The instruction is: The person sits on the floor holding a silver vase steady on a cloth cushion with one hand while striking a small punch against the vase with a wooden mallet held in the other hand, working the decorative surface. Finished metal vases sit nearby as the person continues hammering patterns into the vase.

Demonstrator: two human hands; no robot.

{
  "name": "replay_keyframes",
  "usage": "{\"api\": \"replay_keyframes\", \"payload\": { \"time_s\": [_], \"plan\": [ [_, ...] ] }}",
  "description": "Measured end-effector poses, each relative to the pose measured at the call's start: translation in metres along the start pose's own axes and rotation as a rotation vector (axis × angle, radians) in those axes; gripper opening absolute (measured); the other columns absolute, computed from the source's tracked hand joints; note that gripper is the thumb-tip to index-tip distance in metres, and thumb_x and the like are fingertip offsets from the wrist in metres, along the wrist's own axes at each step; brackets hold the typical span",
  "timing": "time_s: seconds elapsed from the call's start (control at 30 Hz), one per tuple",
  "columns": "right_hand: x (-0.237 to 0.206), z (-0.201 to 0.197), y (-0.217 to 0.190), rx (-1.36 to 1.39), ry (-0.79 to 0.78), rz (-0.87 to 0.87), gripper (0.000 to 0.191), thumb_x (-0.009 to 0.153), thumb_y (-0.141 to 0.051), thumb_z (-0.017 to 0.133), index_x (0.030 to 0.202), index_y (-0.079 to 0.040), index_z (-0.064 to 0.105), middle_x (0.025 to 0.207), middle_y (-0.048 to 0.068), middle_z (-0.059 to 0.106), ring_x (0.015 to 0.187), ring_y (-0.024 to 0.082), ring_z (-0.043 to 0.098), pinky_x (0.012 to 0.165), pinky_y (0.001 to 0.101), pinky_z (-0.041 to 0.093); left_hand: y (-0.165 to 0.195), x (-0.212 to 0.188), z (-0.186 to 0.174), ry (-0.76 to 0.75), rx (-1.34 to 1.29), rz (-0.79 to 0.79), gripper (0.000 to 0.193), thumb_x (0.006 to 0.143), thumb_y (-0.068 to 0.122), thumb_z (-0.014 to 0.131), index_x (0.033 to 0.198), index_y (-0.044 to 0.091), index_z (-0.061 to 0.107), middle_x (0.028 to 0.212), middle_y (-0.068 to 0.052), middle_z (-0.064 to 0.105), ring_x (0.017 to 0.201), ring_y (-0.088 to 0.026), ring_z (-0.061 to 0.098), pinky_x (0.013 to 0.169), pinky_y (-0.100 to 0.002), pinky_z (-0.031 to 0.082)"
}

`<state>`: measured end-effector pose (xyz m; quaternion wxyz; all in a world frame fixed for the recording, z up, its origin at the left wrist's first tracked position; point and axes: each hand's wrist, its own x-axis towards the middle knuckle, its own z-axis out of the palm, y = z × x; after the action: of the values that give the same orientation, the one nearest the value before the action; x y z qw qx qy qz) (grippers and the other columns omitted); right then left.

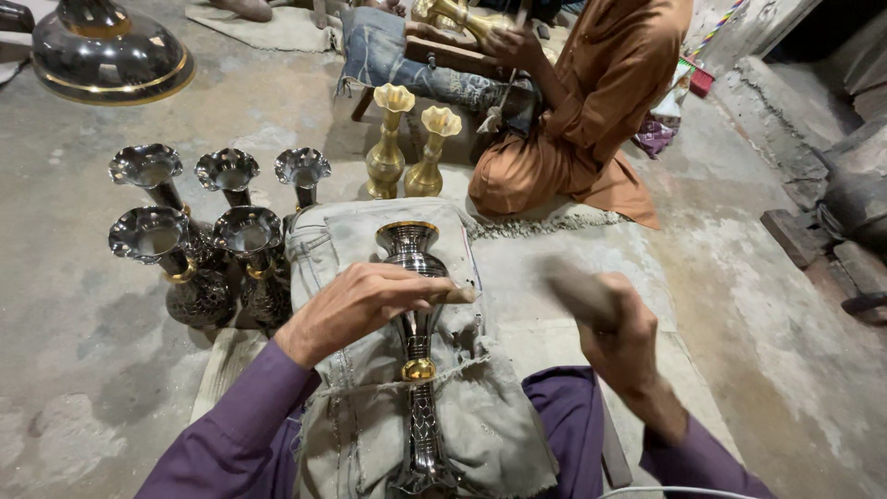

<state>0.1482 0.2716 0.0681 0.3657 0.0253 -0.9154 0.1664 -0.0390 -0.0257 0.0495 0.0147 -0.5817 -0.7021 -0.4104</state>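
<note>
A dark engraved metal vase [418, 370] with a brass band lies along a grey cloth pad [490, 425] on my lap, its mouth pointing away from me. My left hand [360, 305] rests over the vase's body and pinches a small tool against it. My right hand [614, 328] is raised to the right of the vase, clenched on a short wooden handle that looks blurred.
Several dark fluted vases [199, 249] stand on the concrete floor to my left. Two brass vases [407, 148] stand ahead, beside a seated person in orange clothing [591, 111] working on another brass piece. A large dark bowl-shaped vessel [106, 55] sits at the far left.
</note>
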Motion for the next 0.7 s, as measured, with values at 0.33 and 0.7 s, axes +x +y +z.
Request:
{"api": "replay_keyframes", "payload": {
  "time_s": [0.33, 0.7],
  "plan": [
    [0.017, 0.003, 0.004, -0.336, -0.043, -0.148, 0.031, 0.084, -0.003, 0.070, 0.113, -0.015, 0.066, 0.099, 0.010, 0.074, 0.078, 0.030, 0.072, 0.063, 0.0403, 0.055, -0.014, -0.006, 0.020, 0.047, 0.088, 0.000, 0.024, 0.095, 0.022, 0.070, 0.118, 0.021, 0.074, 0.100, -0.003, 0.079, 0.076, -0.016, 0.075, 0.072, -0.033, 0.062],
    [0.075, -0.020, -0.019, -0.002, -0.225, -0.083, 0.046, 0.083, -0.005, 0.069, 0.128, -0.009, 0.060, 0.108, 0.014, 0.070, 0.094, 0.031, 0.072, 0.076, 0.0433, 0.059, -0.005, -0.025, 0.037, 0.453, -0.142, -0.087, 0.041, 0.094, 0.015, 0.073, 0.134, 0.011, 0.065, 0.113, -0.013, 0.078, 0.095, -0.020, 0.079, 0.077, -0.032, 0.065]
  ]
}}
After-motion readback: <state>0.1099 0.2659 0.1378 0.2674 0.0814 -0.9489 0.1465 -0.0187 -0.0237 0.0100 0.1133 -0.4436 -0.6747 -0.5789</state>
